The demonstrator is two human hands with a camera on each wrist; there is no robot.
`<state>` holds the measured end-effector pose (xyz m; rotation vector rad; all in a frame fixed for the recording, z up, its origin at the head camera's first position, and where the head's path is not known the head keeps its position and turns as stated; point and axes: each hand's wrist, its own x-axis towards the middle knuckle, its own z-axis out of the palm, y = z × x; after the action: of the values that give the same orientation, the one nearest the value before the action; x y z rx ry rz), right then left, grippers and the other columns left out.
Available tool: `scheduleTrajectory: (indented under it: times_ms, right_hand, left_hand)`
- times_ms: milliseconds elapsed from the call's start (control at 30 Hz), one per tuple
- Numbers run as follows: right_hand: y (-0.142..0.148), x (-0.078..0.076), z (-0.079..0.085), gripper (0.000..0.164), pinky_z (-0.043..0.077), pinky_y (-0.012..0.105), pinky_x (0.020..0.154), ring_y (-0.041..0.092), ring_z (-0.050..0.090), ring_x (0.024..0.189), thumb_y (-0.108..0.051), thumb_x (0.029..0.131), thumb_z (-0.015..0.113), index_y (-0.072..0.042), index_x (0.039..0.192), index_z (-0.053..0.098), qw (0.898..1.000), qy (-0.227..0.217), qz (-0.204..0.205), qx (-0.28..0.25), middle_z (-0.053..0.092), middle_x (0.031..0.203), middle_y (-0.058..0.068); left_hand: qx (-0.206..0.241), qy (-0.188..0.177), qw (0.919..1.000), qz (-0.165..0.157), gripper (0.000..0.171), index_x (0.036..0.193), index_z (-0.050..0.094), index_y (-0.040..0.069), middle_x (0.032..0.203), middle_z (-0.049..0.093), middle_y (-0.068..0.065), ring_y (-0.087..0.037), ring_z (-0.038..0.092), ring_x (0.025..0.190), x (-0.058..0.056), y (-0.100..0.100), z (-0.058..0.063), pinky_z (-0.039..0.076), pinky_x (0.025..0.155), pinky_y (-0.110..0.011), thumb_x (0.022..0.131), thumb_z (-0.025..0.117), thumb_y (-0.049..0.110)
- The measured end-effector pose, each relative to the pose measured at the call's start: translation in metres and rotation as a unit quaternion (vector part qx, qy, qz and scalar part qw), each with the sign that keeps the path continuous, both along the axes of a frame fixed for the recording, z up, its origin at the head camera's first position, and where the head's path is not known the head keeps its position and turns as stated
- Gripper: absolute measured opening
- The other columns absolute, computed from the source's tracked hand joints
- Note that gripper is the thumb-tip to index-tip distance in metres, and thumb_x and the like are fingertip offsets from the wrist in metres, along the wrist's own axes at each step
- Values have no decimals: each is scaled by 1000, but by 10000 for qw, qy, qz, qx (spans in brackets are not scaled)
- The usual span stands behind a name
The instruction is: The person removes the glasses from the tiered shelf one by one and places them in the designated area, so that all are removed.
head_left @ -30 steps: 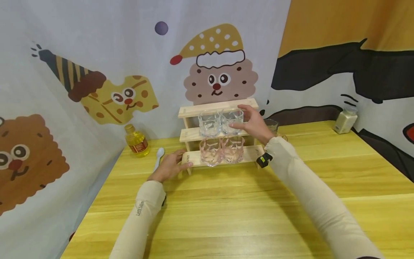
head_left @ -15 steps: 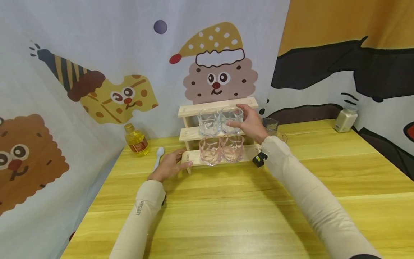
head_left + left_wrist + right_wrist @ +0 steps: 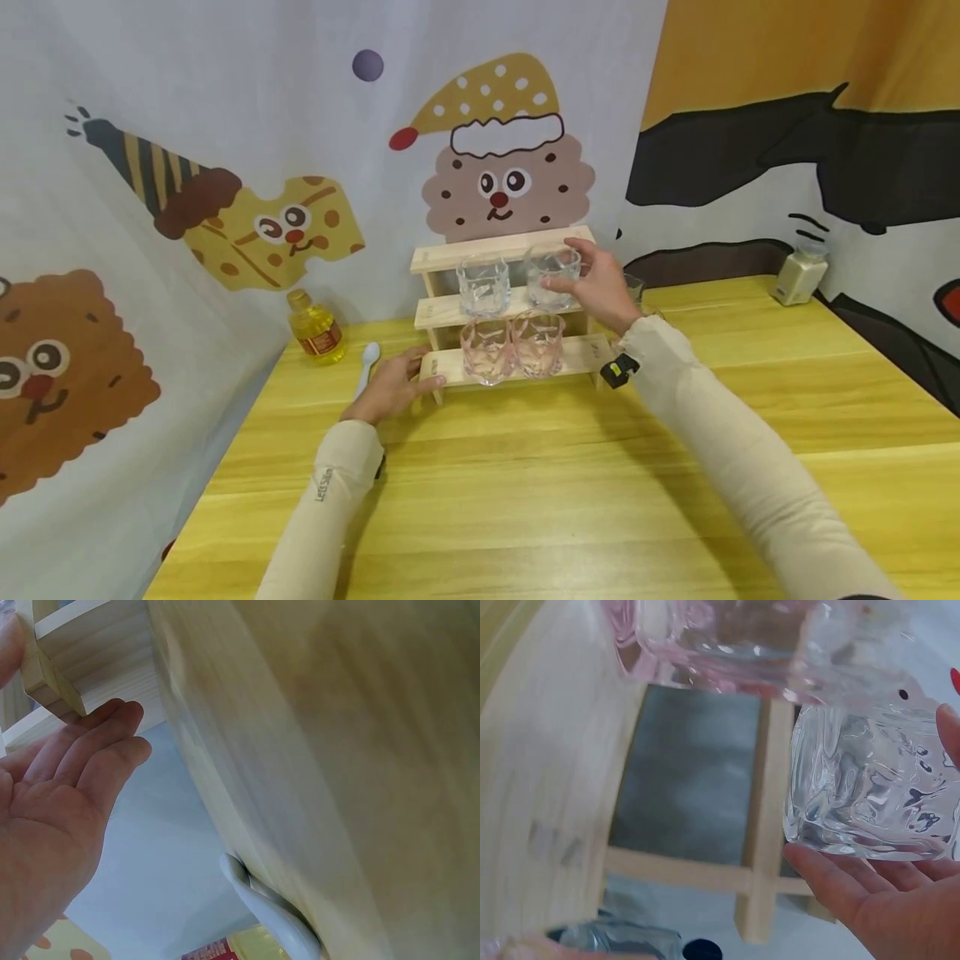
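the right hand (image 3: 602,289) hides the right side of the clear glass (image 3: 551,279) at the right end of the wooden stand (image 3: 438,312), and its wrist blocks most of a darker glass (image 3: 635,288) near the table's far edge. the left hand (image 3: 387,385) covers the spoon (image 3: 371,356) handle's end. print on the oil bottle (image 3: 317,333) at the table's far left corner is too small to read. the right wrist view's top edge cuts off a blurred pink glass (image 3: 720,649).

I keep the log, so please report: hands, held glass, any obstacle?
Right hand grips clear glass. Left hand on wooden rack, lower left end. Closest: other clear glass, left, gap between; pink glasses, one tier lower.
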<state>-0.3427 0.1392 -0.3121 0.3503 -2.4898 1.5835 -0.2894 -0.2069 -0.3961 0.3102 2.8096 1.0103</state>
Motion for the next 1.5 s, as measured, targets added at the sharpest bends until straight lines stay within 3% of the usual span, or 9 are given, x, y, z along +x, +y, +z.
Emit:
scheduleTrajectory:
  times_ms: [267, 467, 567, 733, 867, 967, 1100, 1333, 1500]
  right_hand:
    - [24, 20, 13, 85, 46, 53, 111, 34, 47, 141, -34, 89, 78, -18, 159, 32, 10000, -50, 29, 72, 44, 157, 9]
    - [43, 44, 16, 80, 54, 28, 84, 25, 62, 118, -37, 90, 76, -23, 158, 35, 9995, -75, -65, 288, 57, 144, 8]
    - [54, 57, 15, 81, 55, 38, 97, 30, 56, 132, -37, 90, 76, -24, 158, 34, 9995, -179, -2, 267, 50, 152, 10]
    - [74, 79, 10, 83, 35, 65, 115, 44, 38, 146, -34, 90, 77, -19, 159, 33, 9986, -393, 88, 331, 32, 165, 11]
    - [88, 95, 3, 84, 38, 65, 112, 47, 40, 143, -36, 90, 76, -18, 159, 31, 9975, -441, 47, 545, 32, 164, 14]
    - [99, 107, -7, 84, 53, 41, 103, 45, 47, 137, -37, 91, 75, -18, 159, 31, 9964, -425, 26, 735, 36, 161, 16]
    - [115, 119, -26, 83, 51, 11, 80, 41, 56, 128, -35, 92, 75, -14, 159, 31, 9950, -414, 100, 900, 48, 152, 18]
    - [134, 122, -55, 84, 55, 28, 87, 43, 56, 128, -38, 92, 73, -10, 159, 30, 9908, -833, 181, 1049, 55, 146, 20]
    - [140, 119, -68, 86, 57, 24, 85, 50, 52, 132, -36, 91, 75, -7, 158, 29, 9897, -1034, 275, 951, 53, 147, 24]
  left_hand:
    - [86, 67, 9999, -50, 80, 157, 31, 4, 150, 50, -24, -36, 51, 139, 0, 0, 4, 44, 115, -51, 96, 67, 41]
    - [100, 51, 9999, -41, 80, 157, 31, 3, 151, 49, -24, -37, 50, 140, 1, 1, 4, 44, 115, -51, 96, 67, 40]
    - [46, 90, 9999, -56, 80, 157, 31, 3, 150, 49, -24, -37, 51, 139, 1, 1, 3, 44, 114, -51, 96, 67, 41]
    - [-13, 63, 10000, -15, 80, 157, 32, 5, 150, 50, -23, -36, 51, 139, 1, 1, 3, 45, 114, -51, 96, 67, 42]
    - [-47, 46, 10000, -12, 80, 158, 31, 7, 151, 50, -22, -35, 51, 139, 1, 0, 2, 45, 114, -51, 96, 67, 43]
    - [-32, 69, 10000, -28, 80, 157, 31, 6, 151, 50, -23, -36, 51, 139, 1, 1, 0, 45, 113, -51, 96, 67, 44]
    - [4, 19, 10000, -57, 81, 158, 31, 5, 151, 49, -23, -36, 51, 140, 0, 1, -3, 45, 114, -51, 96, 66, 45]
    - [-43, 55, 10000, 10, 81, 158, 31, 8, 151, 50, -22, -35, 51, 140, 1, 1, -1, 43, 115, -51, 96, 66, 45]
    - [-26, 55, 10000, 14, 81, 157, 32, 7, 150, 50, -22, -34, 51, 140, -1, 0, 0, 44, 115, -50, 95, 67, 45]
